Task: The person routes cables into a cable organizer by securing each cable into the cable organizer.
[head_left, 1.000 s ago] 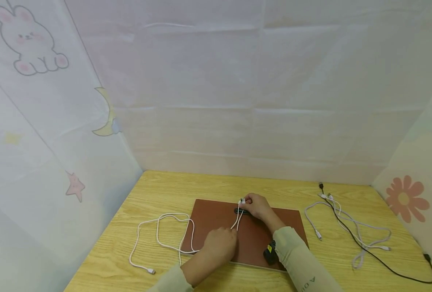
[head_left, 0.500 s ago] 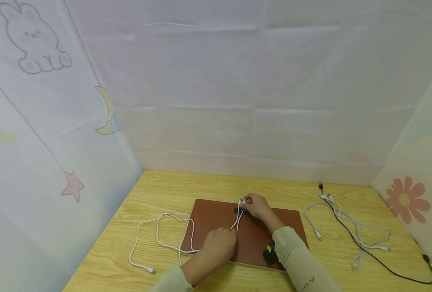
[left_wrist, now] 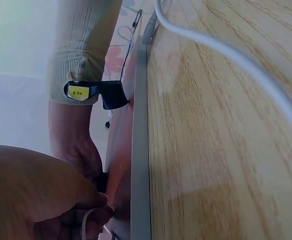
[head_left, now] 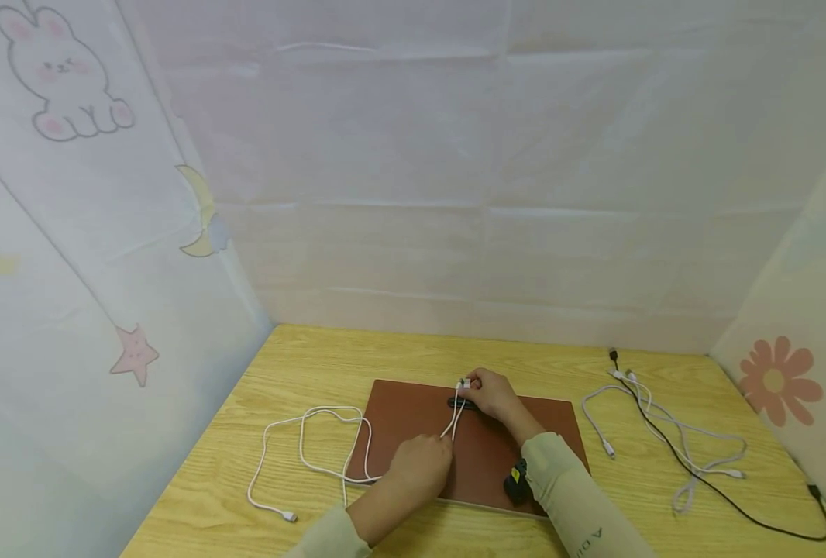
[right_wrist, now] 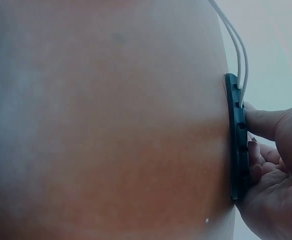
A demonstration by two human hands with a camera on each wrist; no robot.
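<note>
A black slotted cable holder (head_left: 462,404) lies near the back edge of a reddish-brown board (head_left: 399,411); two white cables run through its slots in the right wrist view, where the holder (right_wrist: 238,145) shows several slots. My right hand (head_left: 491,394) pinches a white cable end (head_left: 465,384) just behind the holder; in its wrist view the hand (right_wrist: 281,150) is against the holder's side. In front of the holder, my left hand (head_left: 420,467) pinches the white cables (head_left: 452,422) between thumb and fingers. The left wrist view shows that hand (left_wrist: 41,195) gripping a white cable (left_wrist: 86,222).
A looped white cable (head_left: 301,457) lies on the table left of the board. On the right are several white cables (head_left: 692,430) and a black cable (head_left: 727,504). Patterned cloth (head_left: 483,232) hangs behind the table. A black wrist device (head_left: 517,482) sits by the right sleeve.
</note>
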